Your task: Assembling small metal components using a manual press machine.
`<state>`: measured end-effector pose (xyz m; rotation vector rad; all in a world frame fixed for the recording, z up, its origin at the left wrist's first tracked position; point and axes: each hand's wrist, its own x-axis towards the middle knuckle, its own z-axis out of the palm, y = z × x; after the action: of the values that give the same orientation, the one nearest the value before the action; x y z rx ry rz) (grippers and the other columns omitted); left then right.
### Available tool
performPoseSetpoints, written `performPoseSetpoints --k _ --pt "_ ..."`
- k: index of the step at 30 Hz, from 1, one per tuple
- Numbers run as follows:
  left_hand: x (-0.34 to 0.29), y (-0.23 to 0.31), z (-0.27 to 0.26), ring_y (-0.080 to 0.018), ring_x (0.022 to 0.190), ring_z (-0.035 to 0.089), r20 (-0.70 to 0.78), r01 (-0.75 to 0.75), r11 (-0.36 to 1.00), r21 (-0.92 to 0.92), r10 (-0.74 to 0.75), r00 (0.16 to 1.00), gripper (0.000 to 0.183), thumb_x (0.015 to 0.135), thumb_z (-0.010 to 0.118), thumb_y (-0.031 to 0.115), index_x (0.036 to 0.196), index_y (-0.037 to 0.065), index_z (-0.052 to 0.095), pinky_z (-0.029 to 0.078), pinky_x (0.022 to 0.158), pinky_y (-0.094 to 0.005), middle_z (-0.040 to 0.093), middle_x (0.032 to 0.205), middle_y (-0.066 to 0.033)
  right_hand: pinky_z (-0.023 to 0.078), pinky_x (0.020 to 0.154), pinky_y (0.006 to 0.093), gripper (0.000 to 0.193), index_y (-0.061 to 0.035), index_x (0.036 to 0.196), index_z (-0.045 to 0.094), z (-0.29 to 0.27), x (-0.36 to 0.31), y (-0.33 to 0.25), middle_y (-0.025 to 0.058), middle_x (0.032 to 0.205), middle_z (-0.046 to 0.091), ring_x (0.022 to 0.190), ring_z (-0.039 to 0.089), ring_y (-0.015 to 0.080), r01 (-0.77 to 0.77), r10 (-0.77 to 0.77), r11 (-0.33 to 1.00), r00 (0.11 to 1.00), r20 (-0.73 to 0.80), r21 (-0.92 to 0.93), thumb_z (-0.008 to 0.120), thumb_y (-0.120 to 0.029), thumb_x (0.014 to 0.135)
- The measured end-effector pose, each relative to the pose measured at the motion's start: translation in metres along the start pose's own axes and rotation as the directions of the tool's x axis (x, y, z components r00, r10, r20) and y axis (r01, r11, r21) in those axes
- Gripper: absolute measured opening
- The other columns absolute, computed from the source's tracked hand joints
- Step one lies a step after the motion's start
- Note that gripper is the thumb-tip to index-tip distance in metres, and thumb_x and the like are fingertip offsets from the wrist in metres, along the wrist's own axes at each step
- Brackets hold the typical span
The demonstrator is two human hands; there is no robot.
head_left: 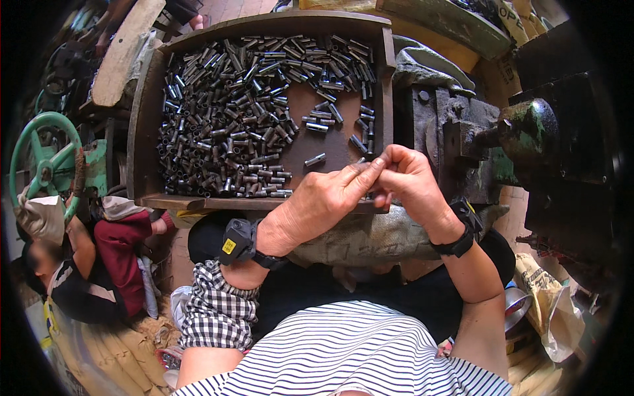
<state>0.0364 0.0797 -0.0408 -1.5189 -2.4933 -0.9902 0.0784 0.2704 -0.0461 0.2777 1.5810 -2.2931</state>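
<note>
My left hand point(323, 201) and my right hand point(415, 187) meet over the front right corner of a wooden tray point(383, 79). Both are closed, thumbs and fingertips pinched close together. Whatever sits between the fingertips is hidden or too small to make out. Short dark metal tubes point(228, 125) heap up across the tray's left side and back. Several shinier tubes point(318, 127) lie loose toward the right, where the brown bottom shows. A single tube point(315, 160) rests just beyond my left hand.
A dark, greasy machine point(528, 132) stands close on the right. Beneath the tray's front edge lies a grey sack point(370, 237). At the left are a green handwheel point(46, 165) and a co-worker in maroon trousers point(122, 251). A wooden board point(125, 53) leans beyond the tray's left corner.
</note>
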Motion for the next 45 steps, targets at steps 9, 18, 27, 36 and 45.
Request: performPoseSetpoints --k 9,18,27,36,45 --pt "-0.016 -0.044 -0.017 -0.0134 0.067 0.061 0.371 0.292 -0.230 -0.928 -0.631 0.682 0.022 0.089 0.055 0.011 0.109 0.002 0.054 0.051 0.052 -0.0206 0.062 0.087 -0.0077 0.049 0.061 0.0352 0.012 -0.0038 0.081 0.058 0.023 0.029 0.000 0.0099 0.075 0.057 0.071 0.061 0.0260 0.391 -0.369 -0.343 0.780 0.505 -0.854 0.061 -0.001 0.069" --pt "-0.014 -0.037 -0.005 -0.0076 0.060 0.060 0.313 0.557 0.278 -0.782 -0.597 0.738 0.011 0.080 0.056 0.006 0.090 0.002 0.060 0.044 0.048 -0.0166 0.061 0.074 -0.0010 0.051 0.062 0.0372 0.013 -0.0043 0.082 0.055 0.023 0.042 0.005 0.0118 0.079 0.059 0.072 0.063 0.0255 0.332 -0.334 -0.365 0.825 0.455 -0.870 0.061 -0.006 0.070" --pt "0.015 -0.020 0.018 -0.0366 0.077 0.060 0.346 0.344 0.936 0.067 -0.346 0.872 0.020 0.071 0.069 0.019 0.076 0.003 0.057 0.047 0.067 -0.0458 0.061 0.074 -0.0161 0.046 0.045 0.0233 0.015 0.0042 0.082 0.051 0.004 -0.007 -0.010 0.0101 0.065 0.061 0.053 0.063 0.0120 0.264 -0.421 0.653 0.906 -0.050 -0.710 0.063 -0.004 0.080" --pt "0.021 -0.020 0.027 -0.0370 0.080 0.060 0.356 0.252 0.962 0.107 -0.274 0.894 0.020 0.072 0.065 0.014 0.084 0.002 0.055 0.047 0.067 -0.0469 0.061 0.078 -0.0175 0.049 0.058 0.0268 0.022 0.0029 0.089 0.054 -0.005 -0.018 -0.010 0.0066 0.073 0.059 0.067 0.060 0.0110 0.252 -0.361 0.694 0.932 -0.023 -0.675 0.067 0.001 0.071" --pt "0.027 -0.018 0.013 -0.0125 0.050 0.055 0.495 0.684 0.374 -0.626 -0.487 0.719 0.019 0.081 0.064 0.013 0.095 0.003 0.056 0.044 0.045 -0.0236 0.058 0.066 -0.0035 0.047 0.053 0.0187 0.014 0.0030 0.095 0.059 -0.013 -0.019 -0.014 0.0010 0.078 0.060 0.066 0.053 0.0023 0.145 -0.181 0.947 0.978 -0.103 -0.288 0.061 -0.005 0.083"
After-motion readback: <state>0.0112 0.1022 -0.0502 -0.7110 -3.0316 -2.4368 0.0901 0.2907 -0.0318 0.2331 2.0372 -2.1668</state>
